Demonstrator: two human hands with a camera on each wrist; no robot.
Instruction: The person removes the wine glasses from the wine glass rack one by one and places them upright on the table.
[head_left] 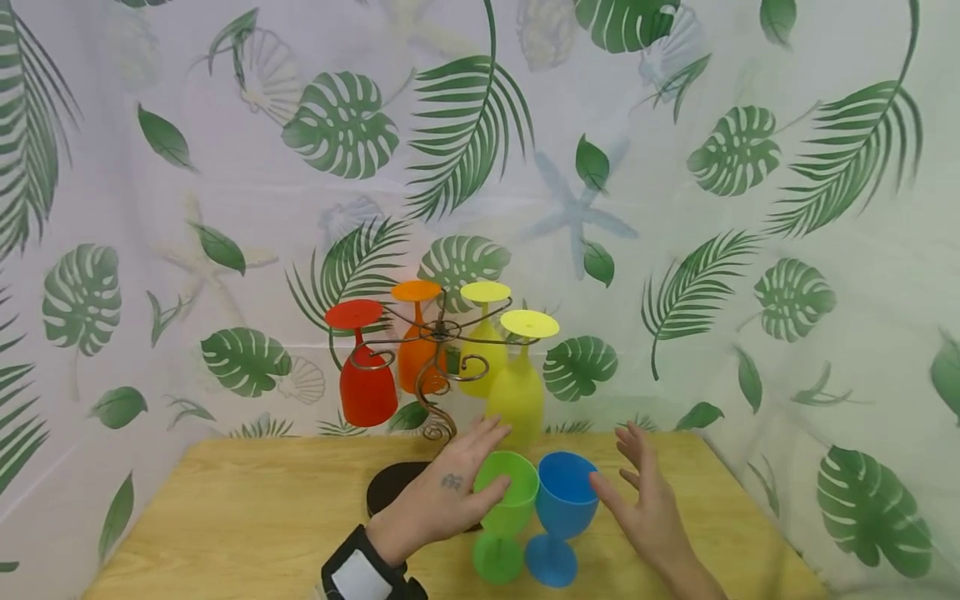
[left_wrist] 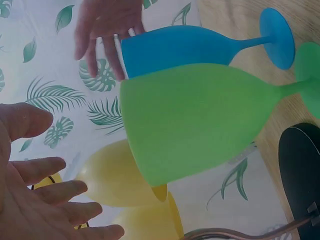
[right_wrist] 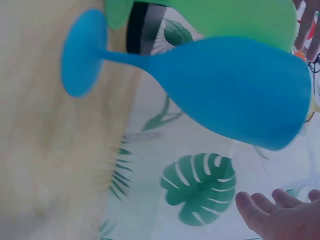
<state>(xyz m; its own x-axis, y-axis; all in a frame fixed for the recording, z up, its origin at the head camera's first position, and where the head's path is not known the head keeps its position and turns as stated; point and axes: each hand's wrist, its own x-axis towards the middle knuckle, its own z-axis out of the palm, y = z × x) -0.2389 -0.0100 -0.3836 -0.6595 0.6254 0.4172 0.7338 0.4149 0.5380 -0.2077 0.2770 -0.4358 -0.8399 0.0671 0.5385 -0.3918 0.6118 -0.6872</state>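
A green goblet (head_left: 507, 507) and a blue goblet (head_left: 566, 504) stand upright side by side on the table, close against each other. My left hand (head_left: 457, 487), with a watch on its wrist, hovers left of the green goblet, fingers spread and holding nothing. In the left wrist view the fingertips stand apart from the green bowl. On the other side, my right hand (head_left: 645, 500) is held up beside the blue goblet's rim, fingers loosely extended. The right wrist view has that hand's fingers (right_wrist: 265, 205) below the blue bowl, with space between.
Behind the hands a metal glass rack (head_left: 439, 333) with a black base (head_left: 393, 483) carries upside-down goblets: one red (head_left: 367, 387), one orange (head_left: 422, 358) and two yellow (head_left: 517, 392). A leaf-patterned curtain (head_left: 480, 167) rises behind the wooden table (head_left: 247, 508).
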